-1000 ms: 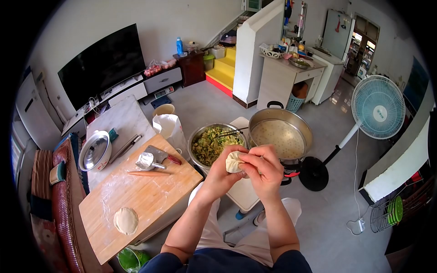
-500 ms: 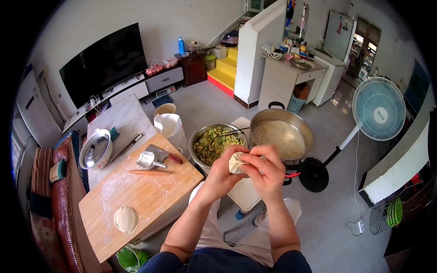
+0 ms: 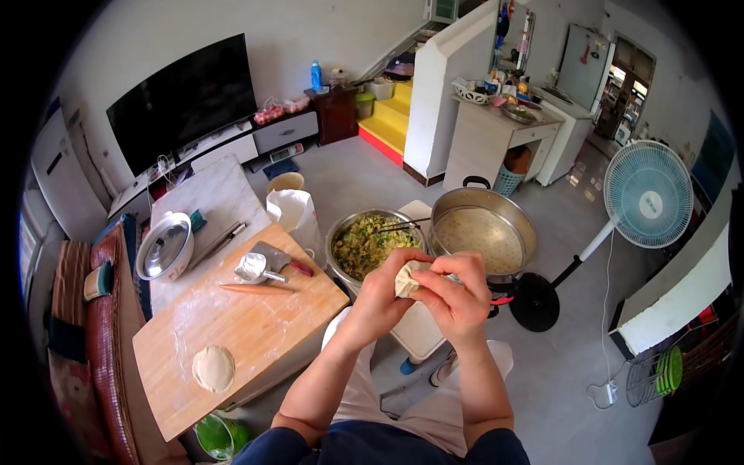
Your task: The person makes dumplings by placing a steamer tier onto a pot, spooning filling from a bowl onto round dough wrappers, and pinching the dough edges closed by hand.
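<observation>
A pleated stuffed bun (image 3: 406,280) is held up between my two hands, above the gap between the bowl and the pot. My left hand (image 3: 378,293) cups it from the left side. The fingers of my right hand (image 3: 459,293) pinch its pleated edge from the right. Just beyond my left hand sits a metal bowl of chopped green and yellow filling (image 3: 364,242), with chopsticks (image 3: 399,226) resting in it. To the right of it stands a large steamer pot (image 3: 482,232) with a perforated steaming tray inside.
On the wooden board (image 3: 178,329) at the left lie round dough wrappers (image 3: 213,368), a rolling pin (image 3: 256,288), a cleaver (image 3: 288,260) and a flour scoop (image 3: 252,268). A lidded bowl (image 3: 166,246) sits behind. A standing fan (image 3: 649,198) is at the right.
The view has shifted slightly. Both hands still hold the bun in nearly the same place, and the right fingers have moved a little along its edge.
</observation>
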Demonstrator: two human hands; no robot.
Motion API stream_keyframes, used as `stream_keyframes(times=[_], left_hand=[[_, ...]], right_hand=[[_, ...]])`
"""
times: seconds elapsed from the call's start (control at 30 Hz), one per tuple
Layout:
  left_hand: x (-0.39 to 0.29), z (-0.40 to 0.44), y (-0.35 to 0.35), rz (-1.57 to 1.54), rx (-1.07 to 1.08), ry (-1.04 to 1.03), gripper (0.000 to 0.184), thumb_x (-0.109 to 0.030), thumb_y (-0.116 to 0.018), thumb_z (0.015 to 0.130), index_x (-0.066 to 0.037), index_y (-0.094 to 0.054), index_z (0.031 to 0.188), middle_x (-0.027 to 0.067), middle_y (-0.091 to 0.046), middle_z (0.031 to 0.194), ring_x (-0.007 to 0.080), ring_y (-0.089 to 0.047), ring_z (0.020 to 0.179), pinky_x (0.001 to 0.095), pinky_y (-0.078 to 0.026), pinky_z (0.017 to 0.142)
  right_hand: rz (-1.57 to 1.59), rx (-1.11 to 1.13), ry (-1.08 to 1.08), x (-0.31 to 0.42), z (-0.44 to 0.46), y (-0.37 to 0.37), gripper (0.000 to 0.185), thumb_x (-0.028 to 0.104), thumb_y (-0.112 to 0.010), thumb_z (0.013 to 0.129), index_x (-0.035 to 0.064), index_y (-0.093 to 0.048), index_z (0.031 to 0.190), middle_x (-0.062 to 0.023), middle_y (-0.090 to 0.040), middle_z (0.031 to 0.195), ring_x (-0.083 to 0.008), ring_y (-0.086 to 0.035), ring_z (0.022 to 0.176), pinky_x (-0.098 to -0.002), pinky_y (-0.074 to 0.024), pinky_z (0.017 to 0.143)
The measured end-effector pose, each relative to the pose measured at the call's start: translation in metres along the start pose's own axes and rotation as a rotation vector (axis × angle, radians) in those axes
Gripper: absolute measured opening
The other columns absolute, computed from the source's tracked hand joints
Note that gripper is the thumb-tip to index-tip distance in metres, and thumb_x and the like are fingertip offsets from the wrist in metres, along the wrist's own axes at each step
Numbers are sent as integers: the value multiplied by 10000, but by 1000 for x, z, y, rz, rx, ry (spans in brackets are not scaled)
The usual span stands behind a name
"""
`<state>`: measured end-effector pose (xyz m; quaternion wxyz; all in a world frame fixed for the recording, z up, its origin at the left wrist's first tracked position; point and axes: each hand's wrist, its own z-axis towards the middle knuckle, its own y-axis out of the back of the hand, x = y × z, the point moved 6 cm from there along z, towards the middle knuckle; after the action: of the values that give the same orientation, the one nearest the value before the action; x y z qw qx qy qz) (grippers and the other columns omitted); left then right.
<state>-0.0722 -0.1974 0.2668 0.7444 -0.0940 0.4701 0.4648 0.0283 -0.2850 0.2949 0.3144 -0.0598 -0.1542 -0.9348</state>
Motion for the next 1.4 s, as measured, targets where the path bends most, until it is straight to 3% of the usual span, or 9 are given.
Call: stream_keyframes(times=[0.3,0.4,0.5,0.63,0.83,1.13,1.23,1.3,1.4], left_hand=[[10,-3,-3,-158,62,32,442,40,-688,816,-32,-519,1218,112,-649,1154,244,-641,1072,347,-497,906],[26,-9,-7,-321,65,64,460,59,-684,823,-39,-502,1234,106,-619,1224,222,-608,1137,348,-478,964],[29,-10,-11,-888,103,95,482,90,-670,825,-53,-482,1245,126,-597,1255,228,-584,1180,357,-464,1011],[25,-6,-12,-1007,73,33,484,121,-662,810,-67,-474,1214,151,-582,1279,237,-551,1232,366,-459,1031],[18,-8,-8,-689,37,-61,540,-14,-757,790,-74,-453,1231,152,-551,1273,240,-551,1186,374,-451,1013],[8,-12,-4,-600,16,-30,576,47,-767,756,-80,-458,1225,97,-554,1247,176,-553,1138,323,-463,975],[5,-13,-2,-578,9,-25,482,85,-706,807,-68,-471,1199,128,-576,1267,197,-560,1163,330,-463,989],[24,-14,-8,-732,-38,54,496,80,-710,810,-70,-460,1213,130,-579,1261,199,-564,1160,334,-469,984],[36,-14,-12,-1031,-69,146,524,72,-714,814,-75,-444,1239,126,-576,1257,199,-571,1149,340,-481,973]], right_hand=[[-58,37,93,3,-7,-11,299,123,-834,669,28,-688,911,-54,-616,935,-261,-570,850,-350,-494,721],[48,33,6,1,1,-5,370,184,-847,668,32,-703,974,-65,-616,973,-252,-566,869,-348,-489,738],[124,-38,-125,-2,3,11,440,227,-848,651,61,-722,1038,-62,-616,996,-236,-554,875,-346,-479,753],[94,7,-79,-9,-5,13,443,224,-849,648,82,-737,1052,-44,-610,974,-230,-547,873,-347,-470,744],[127,9,-65,-3,-2,11,383,193,-836,643,89,-752,1002,-22,-607,936,-226,-545,860,-350,-467,727],[89,-14,8,4,0,4,290,151,-811,652,89,-765,932,-12,-611,897,-221,-538,833,-342,-464,703],[32,-19,35,4,-2,1,260,132,-803,681,82,-763,933,-20,-624,921,-228,-538,838,-341,-466,709],[-30,17,59,3,-2,-3,291,146,-804,704,69,-755,980,-41,-635,969,-241,-539,866,-344,-470,726],[134,76,-237,-7,6,-8,400,213,-812,723,43,-727,1074,-76,-635,1058,-264,-540,952,-358,-471,799]])
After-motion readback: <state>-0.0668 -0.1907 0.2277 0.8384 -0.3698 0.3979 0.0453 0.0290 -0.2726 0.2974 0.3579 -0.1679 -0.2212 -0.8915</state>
